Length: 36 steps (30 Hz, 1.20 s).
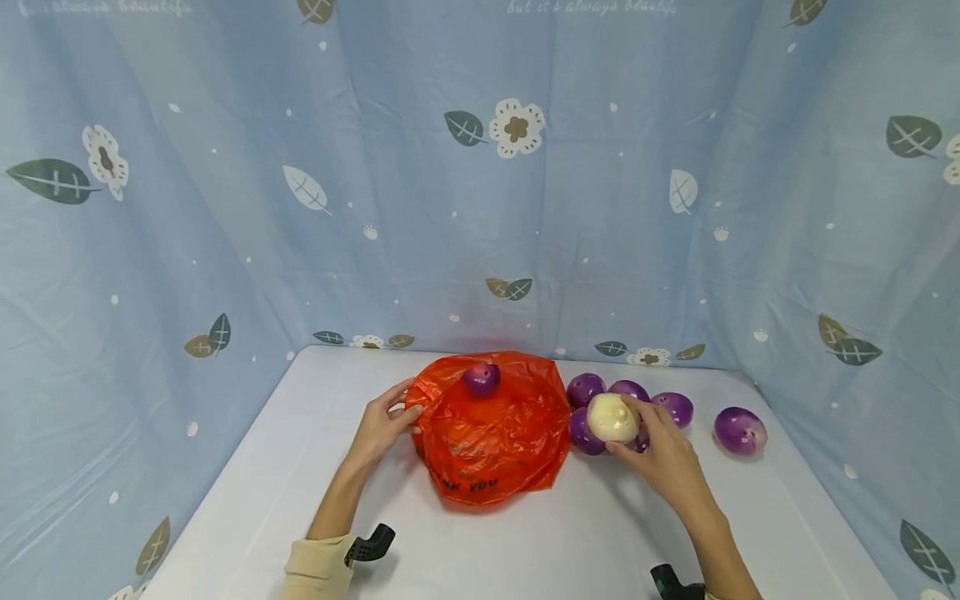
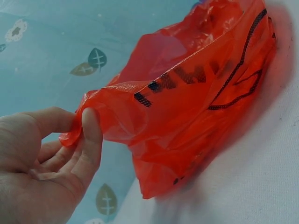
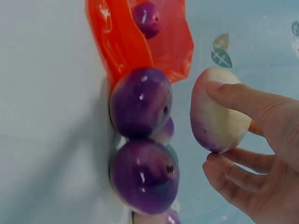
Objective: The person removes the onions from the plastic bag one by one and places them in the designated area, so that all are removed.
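My left hand (image 1: 382, 429) pinches the left rim of a thin red plastic bag (image 1: 491, 450) with thumb and fingers. The bag's mouth gapes, and one purple turnip (image 1: 482, 379) shows within it. To the right, my right hand (image 1: 667, 462) grips a cream-and-purple turnip (image 3: 215, 109), its pale end (image 1: 611, 418) turned toward the head camera. It is held above the tabletop, close to a cluster of glossy purple turnips (image 3: 145, 175) beside the bag. The held turnip and fingers partly hide that cluster in the head view.
A separate purple turnip (image 1: 740, 431) lies at the far right of the white table (image 1: 495, 550). Another turnip (image 1: 673, 408) sits just right of the cluster. A blue patterned curtain (image 1: 420, 233) surrounds the table's back and sides.
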Motion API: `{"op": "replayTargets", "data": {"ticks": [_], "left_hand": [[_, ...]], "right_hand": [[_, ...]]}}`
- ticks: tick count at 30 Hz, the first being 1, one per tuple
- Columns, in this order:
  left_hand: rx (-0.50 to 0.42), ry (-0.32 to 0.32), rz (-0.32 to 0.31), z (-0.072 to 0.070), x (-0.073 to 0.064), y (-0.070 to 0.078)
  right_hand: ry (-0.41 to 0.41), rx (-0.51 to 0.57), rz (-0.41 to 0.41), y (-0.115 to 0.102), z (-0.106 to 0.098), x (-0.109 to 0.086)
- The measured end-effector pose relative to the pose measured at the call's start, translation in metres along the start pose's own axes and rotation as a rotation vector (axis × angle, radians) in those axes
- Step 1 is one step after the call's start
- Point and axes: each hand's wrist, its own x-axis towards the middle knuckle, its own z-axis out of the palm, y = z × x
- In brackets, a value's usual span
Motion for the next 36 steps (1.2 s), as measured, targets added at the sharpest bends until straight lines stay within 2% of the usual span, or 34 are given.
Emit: {"op": "replayTargets", "data": {"ticks": [10,22,29,36], "left_hand": [[0.01,0.0,0.003,0.0,0.001,-0.001],[-0.004,-0.005,0.02,0.0,0.0,0.0],[0.007,-0.002,0.002,0.002,0.0,0.0],[-0.028,-0.016,0.026,0.002,-0.001,-0.001]], "right_hand": [[0.049,-0.023,-0.011,0.02,-0.014,-0.006],[0.101,-0.086,0.029,0.051,-0.032,-0.017],[0.049,-0.118,0.107,0.064,-0.036,-0.022],[0.035,-0.127,0.125,0.078,-0.034,-0.027]]}}
